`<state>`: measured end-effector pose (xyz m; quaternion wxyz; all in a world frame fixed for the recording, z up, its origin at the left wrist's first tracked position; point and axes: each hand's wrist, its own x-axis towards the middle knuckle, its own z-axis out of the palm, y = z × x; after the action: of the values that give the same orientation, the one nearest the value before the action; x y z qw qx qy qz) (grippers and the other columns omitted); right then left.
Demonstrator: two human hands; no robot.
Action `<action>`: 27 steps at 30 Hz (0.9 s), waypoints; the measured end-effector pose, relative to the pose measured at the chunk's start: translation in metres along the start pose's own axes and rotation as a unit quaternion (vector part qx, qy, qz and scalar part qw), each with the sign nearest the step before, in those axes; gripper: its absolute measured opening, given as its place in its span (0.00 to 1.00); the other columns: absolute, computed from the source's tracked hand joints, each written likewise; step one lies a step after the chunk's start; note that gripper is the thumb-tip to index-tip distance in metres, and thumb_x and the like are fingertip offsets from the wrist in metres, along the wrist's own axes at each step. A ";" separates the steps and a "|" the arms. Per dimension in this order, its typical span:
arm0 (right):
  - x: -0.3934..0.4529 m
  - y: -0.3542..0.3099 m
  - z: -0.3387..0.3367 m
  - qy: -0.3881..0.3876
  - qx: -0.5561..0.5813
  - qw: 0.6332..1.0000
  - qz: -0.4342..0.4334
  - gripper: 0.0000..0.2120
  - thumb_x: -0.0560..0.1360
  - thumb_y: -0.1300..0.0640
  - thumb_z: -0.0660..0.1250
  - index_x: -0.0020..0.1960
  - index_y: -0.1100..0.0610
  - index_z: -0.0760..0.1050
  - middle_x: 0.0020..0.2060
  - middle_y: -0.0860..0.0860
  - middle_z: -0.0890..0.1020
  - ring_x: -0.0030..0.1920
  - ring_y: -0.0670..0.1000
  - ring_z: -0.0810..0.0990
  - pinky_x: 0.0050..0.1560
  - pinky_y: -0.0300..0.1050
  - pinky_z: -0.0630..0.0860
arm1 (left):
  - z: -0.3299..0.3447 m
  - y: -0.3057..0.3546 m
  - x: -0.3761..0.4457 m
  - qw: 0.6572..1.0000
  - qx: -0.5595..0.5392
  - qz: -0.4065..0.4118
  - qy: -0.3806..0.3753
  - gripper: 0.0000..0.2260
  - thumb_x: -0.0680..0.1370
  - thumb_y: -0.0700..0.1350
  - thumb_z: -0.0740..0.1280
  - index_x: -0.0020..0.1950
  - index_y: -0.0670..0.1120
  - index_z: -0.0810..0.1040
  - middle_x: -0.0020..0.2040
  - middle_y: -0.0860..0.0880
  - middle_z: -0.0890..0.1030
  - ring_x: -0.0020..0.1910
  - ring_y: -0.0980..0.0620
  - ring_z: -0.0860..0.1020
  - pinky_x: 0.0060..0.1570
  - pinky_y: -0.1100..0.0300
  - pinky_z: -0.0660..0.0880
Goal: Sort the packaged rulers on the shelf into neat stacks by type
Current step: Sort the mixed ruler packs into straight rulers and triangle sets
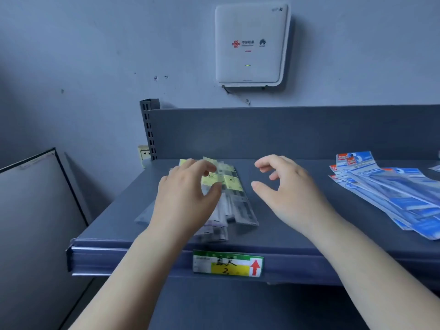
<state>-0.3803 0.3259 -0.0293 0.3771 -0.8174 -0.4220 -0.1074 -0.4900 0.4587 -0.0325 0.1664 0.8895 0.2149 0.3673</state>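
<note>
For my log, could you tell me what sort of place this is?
Probably a small shop: a metal display shelf with a price tag on its edge, and packaged rulers laid out for sale.

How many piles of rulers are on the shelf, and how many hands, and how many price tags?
Ruler piles: 2, yellow-label pile and blue pile
Hands: 2, left hand and right hand
Price tags: 1, price tag
Total: 5

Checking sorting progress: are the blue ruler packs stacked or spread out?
Spread out. The blue ruler packs lie fanned and overlapping on the shelf, edges not lined up, beyond the right hand.
</note>
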 end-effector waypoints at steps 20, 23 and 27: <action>-0.096 0.192 -0.217 0.026 -0.329 0.944 0.001 0.12 0.77 0.50 0.57 0.59 0.51 0.68 0.54 0.47 0.74 0.59 0.52 0.71 0.55 0.47 0.66 | 0.164 0.277 -0.030 0.966 0.163 0.189 -0.061 0.14 0.78 0.52 0.58 0.62 0.50 0.72 0.58 0.53 0.76 0.59 0.47 0.72 0.57 0.55 0.64; -0.115 0.226 -0.253 0.028 -0.330 0.943 0.026 0.13 0.77 0.50 0.58 0.60 0.51 0.69 0.56 0.47 0.74 0.60 0.51 0.70 0.56 0.47 0.66 | 0.192 0.321 -0.039 0.964 0.156 0.203 -0.066 0.14 0.78 0.52 0.58 0.60 0.50 0.72 0.59 0.52 0.75 0.59 0.48 0.71 0.57 0.55 0.63; -0.134 0.266 -0.291 0.028 -0.323 0.944 0.054 0.13 0.77 0.49 0.58 0.61 0.51 0.69 0.56 0.46 0.74 0.59 0.51 0.70 0.55 0.47 0.67 | 0.224 0.367 -0.046 0.962 0.143 0.221 -0.074 0.14 0.77 0.52 0.58 0.60 0.50 0.73 0.58 0.53 0.76 0.59 0.48 0.72 0.56 0.56 0.64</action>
<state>-0.2172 -0.0572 -0.0338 0.1093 -0.9137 -0.3089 -0.2405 -0.2612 0.0916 -0.0434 -0.0326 0.9541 0.0507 0.2934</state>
